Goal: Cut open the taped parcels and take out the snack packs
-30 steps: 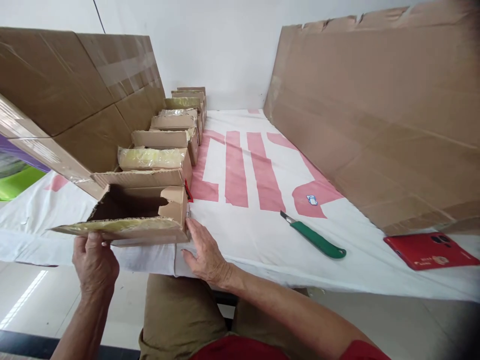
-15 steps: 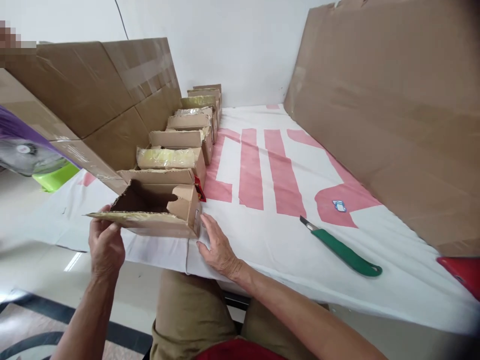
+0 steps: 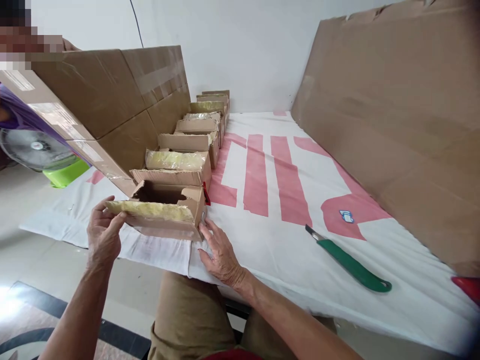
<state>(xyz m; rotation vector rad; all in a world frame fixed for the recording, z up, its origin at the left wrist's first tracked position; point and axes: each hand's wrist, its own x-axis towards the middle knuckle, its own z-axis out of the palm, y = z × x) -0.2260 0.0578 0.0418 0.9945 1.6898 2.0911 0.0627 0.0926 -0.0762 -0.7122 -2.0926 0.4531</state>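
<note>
A small open-topped cardboard box point(image 3: 165, 229) stands at the near edge of the cloth-covered table, its yellowish taped flap facing me. My left hand point(image 3: 105, 230) pinches the left end of that flap between thumb and fingers. Against the box's right end rest the fingertips of my right hand point(image 3: 219, 252), fingers apart and nothing gripped. Behind it, a row of similar cardboard boxes point(image 3: 176, 161) runs back towards the wall. A small red item point(image 3: 206, 194) shows at the corner between the nearest boxes.
A green-handled cutter point(image 3: 352, 265) lies on the white and pink cloth point(image 3: 262, 250), blade pointing away. Large cardboard panels rise at left point(image 3: 112, 100) and right point(image 3: 393, 125). Beyond the left panel are a fan point(image 3: 37, 147) and a person in purple.
My left hand has tipped the flap so its yellowish taped face shows more. My right hand stays at the box's right end. The whole view has shifted slightly.
</note>
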